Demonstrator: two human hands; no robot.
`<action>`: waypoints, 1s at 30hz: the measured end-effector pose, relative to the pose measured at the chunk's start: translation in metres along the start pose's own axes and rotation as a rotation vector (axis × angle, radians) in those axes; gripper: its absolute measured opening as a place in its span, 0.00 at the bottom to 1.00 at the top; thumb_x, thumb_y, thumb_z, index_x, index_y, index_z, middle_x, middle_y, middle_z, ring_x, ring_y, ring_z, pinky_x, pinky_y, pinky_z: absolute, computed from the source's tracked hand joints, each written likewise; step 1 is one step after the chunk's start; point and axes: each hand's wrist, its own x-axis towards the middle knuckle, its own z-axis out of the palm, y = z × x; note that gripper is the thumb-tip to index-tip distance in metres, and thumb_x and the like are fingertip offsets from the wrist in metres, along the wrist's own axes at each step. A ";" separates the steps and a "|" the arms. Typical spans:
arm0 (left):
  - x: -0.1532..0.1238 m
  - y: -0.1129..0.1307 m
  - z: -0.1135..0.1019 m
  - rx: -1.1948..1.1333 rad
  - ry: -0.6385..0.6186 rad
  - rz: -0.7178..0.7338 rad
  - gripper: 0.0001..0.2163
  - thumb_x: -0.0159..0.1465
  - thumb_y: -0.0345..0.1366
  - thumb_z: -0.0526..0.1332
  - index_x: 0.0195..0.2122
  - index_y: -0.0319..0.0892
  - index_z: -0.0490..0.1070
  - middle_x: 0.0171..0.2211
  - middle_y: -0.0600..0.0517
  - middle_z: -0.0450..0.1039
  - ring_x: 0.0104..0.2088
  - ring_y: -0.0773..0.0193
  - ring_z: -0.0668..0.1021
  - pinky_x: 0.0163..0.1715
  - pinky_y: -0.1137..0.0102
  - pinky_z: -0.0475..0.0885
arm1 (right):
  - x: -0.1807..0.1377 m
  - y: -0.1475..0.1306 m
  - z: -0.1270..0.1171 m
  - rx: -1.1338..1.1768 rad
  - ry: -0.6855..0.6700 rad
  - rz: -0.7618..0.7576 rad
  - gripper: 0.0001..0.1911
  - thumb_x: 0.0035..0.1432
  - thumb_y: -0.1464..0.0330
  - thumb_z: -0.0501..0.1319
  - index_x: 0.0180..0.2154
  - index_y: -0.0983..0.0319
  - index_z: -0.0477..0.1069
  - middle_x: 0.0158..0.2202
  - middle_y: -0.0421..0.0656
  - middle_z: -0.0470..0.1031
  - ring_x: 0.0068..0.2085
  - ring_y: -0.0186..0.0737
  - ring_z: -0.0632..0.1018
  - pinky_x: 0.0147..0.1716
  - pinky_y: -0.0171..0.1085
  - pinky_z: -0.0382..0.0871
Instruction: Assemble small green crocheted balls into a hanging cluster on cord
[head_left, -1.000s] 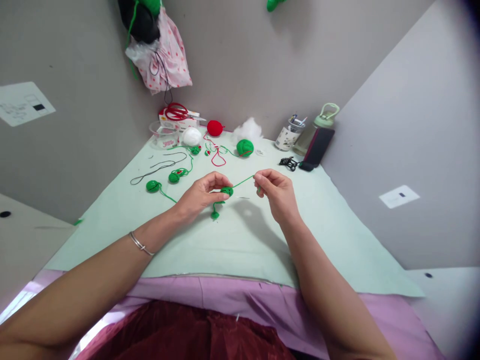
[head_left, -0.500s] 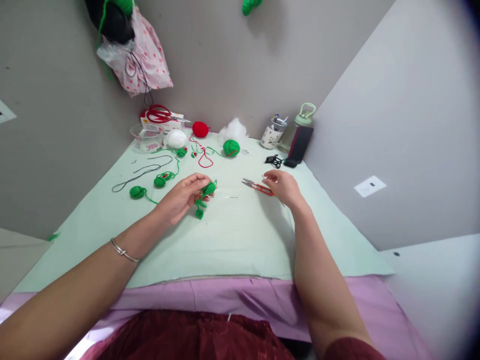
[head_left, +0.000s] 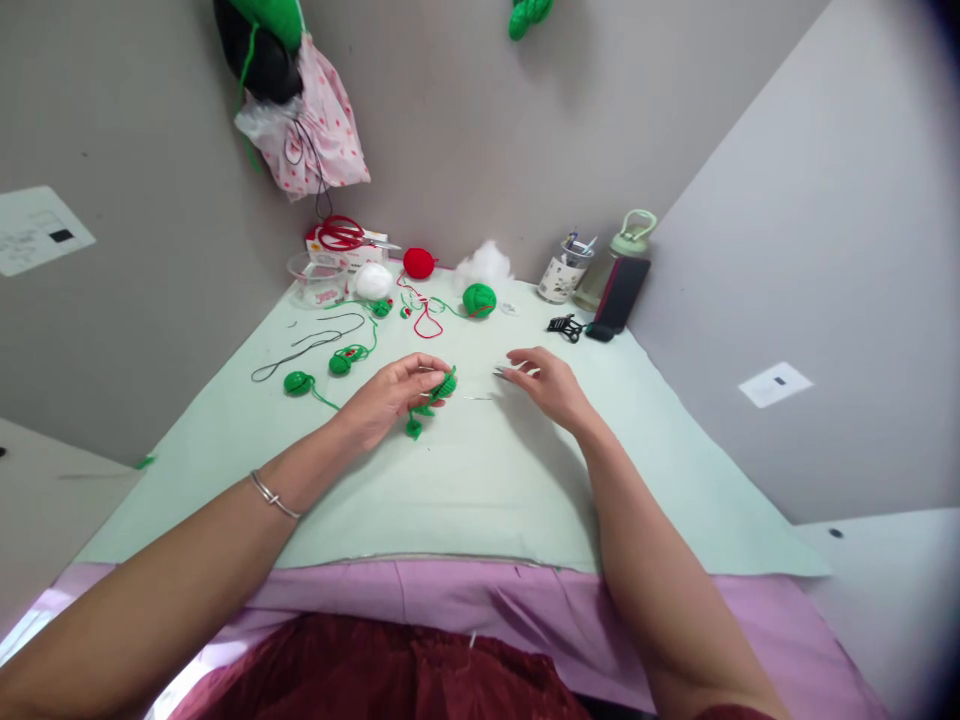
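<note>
My left hand (head_left: 390, 395) pinches a small green crocheted piece (head_left: 444, 385) just above the pale green mat (head_left: 480, 480); a green yarn tail with a little ball (head_left: 412, 428) hangs from it. My right hand (head_left: 546, 382) is a short way to its right, fingers curled over small thread snips (head_left: 501, 372). Only the metal tips of the snips stick out toward the green piece. A thin needle (head_left: 477, 398) lies on the mat between the two hands.
Further back lie green crocheted bits (head_left: 298, 382), a black cord (head_left: 315, 340), a green yarn ball (head_left: 478, 299), a red yarn ball (head_left: 418, 262), white stuffing (head_left: 486, 265), red scissors (head_left: 341, 233), a clear tub (head_left: 318, 280), a pen cup (head_left: 564, 278), a bottle (head_left: 628, 250) and a phone (head_left: 621, 295).
My right hand let go of the green yarn, reached right to the red snips, and has brought them back toward the green piece. My left hand kept its hold throughout.
</note>
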 end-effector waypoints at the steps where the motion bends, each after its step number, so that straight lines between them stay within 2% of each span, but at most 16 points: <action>1: -0.001 0.000 0.001 0.007 -0.016 -0.006 0.15 0.57 0.43 0.70 0.40 0.41 0.74 0.39 0.50 0.75 0.37 0.66 0.76 0.42 0.68 0.73 | -0.002 -0.008 0.003 0.167 -0.061 -0.031 0.17 0.62 0.61 0.60 0.50 0.61 0.72 0.47 0.48 0.76 0.40 0.40 0.78 0.40 0.39 0.71; 3: -0.001 0.001 0.002 0.019 -0.047 -0.019 0.15 0.57 0.44 0.69 0.40 0.41 0.73 0.37 0.50 0.76 0.35 0.67 0.76 0.41 0.68 0.73 | -0.006 -0.023 0.010 0.380 -0.229 -0.074 0.25 0.62 0.59 0.60 0.59 0.58 0.65 0.52 0.48 0.75 0.34 0.36 0.77 0.35 0.38 0.71; 5: -0.001 0.001 0.002 0.025 -0.058 -0.023 0.15 0.59 0.45 0.67 0.41 0.41 0.72 0.36 0.50 0.77 0.32 0.67 0.76 0.36 0.70 0.72 | -0.010 -0.030 0.018 0.365 -0.317 -0.113 0.30 0.62 0.61 0.61 0.63 0.56 0.59 0.53 0.47 0.75 0.32 0.34 0.76 0.33 0.36 0.70; 8: -0.001 0.000 0.002 0.025 -0.026 -0.005 0.15 0.62 0.47 0.64 0.43 0.41 0.71 0.37 0.48 0.78 0.29 0.68 0.75 0.28 0.73 0.69 | -0.010 -0.028 0.026 -0.003 -0.220 -0.138 0.16 0.62 0.67 0.60 0.52 0.61 0.72 0.46 0.47 0.76 0.35 0.36 0.76 0.36 0.37 0.66; 10: 0.000 0.000 0.001 0.032 0.003 0.016 0.15 0.63 0.47 0.63 0.42 0.41 0.70 0.38 0.47 0.78 0.28 0.69 0.75 0.27 0.74 0.68 | -0.008 -0.025 0.030 -0.239 -0.204 -0.169 0.09 0.62 0.71 0.59 0.42 0.63 0.76 0.44 0.47 0.76 0.38 0.39 0.76 0.37 0.36 0.64; 14: 0.002 -0.004 -0.002 0.060 0.026 0.003 0.15 0.62 0.46 0.64 0.41 0.40 0.70 0.35 0.50 0.77 0.29 0.68 0.77 0.31 0.73 0.72 | -0.005 -0.032 0.039 -0.559 -0.249 -0.227 0.12 0.62 0.77 0.53 0.36 0.66 0.76 0.39 0.51 0.76 0.37 0.42 0.76 0.30 0.37 0.58; 17: 0.004 -0.008 -0.003 0.024 0.011 -0.052 0.14 0.61 0.42 0.65 0.43 0.40 0.68 0.31 0.52 0.76 0.29 0.66 0.79 0.34 0.70 0.74 | -0.006 -0.040 0.040 -0.599 -0.239 -0.210 0.13 0.61 0.77 0.51 0.35 0.67 0.74 0.39 0.53 0.76 0.35 0.42 0.76 0.29 0.38 0.56; 20: 0.006 -0.010 -0.003 0.000 0.008 -0.062 0.12 0.61 0.38 0.63 0.43 0.39 0.68 0.31 0.50 0.76 0.32 0.63 0.81 0.38 0.66 0.76 | -0.008 -0.042 0.034 -0.302 -0.169 -0.121 0.08 0.58 0.74 0.55 0.33 0.65 0.73 0.35 0.49 0.77 0.33 0.41 0.75 0.31 0.37 0.59; 22: 0.006 -0.011 -0.001 -0.003 0.009 -0.065 0.11 0.61 0.37 0.62 0.43 0.39 0.69 0.31 0.50 0.76 0.33 0.62 0.81 0.39 0.66 0.76 | -0.009 -0.042 0.027 0.062 -0.147 -0.051 0.05 0.57 0.72 0.56 0.32 0.63 0.71 0.33 0.45 0.77 0.34 0.39 0.75 0.34 0.36 0.63; 24: 0.005 -0.011 0.001 0.001 -0.002 -0.074 0.11 0.61 0.38 0.62 0.43 0.39 0.69 0.31 0.52 0.75 0.31 0.64 0.80 0.37 0.67 0.76 | -0.010 -0.045 0.022 0.416 -0.170 -0.007 0.05 0.57 0.69 0.57 0.32 0.63 0.70 0.37 0.45 0.78 0.38 0.39 0.76 0.39 0.36 0.65; 27: 0.003 -0.012 0.003 0.005 -0.031 -0.076 0.11 0.61 0.38 0.64 0.43 0.40 0.70 0.33 0.53 0.74 0.29 0.66 0.79 0.33 0.69 0.75 | -0.012 -0.050 0.022 0.685 -0.264 -0.035 0.05 0.56 0.68 0.60 0.32 0.63 0.71 0.47 0.46 0.77 0.44 0.38 0.75 0.44 0.37 0.65; 30: 0.003 -0.011 0.002 0.002 -0.048 -0.083 0.12 0.61 0.39 0.65 0.43 0.40 0.70 0.33 0.53 0.74 0.28 0.67 0.78 0.32 0.71 0.74 | -0.014 -0.052 0.025 0.786 -0.427 -0.057 0.03 0.54 0.69 0.61 0.32 0.63 0.71 0.40 0.43 0.76 0.37 0.35 0.73 0.39 0.35 0.65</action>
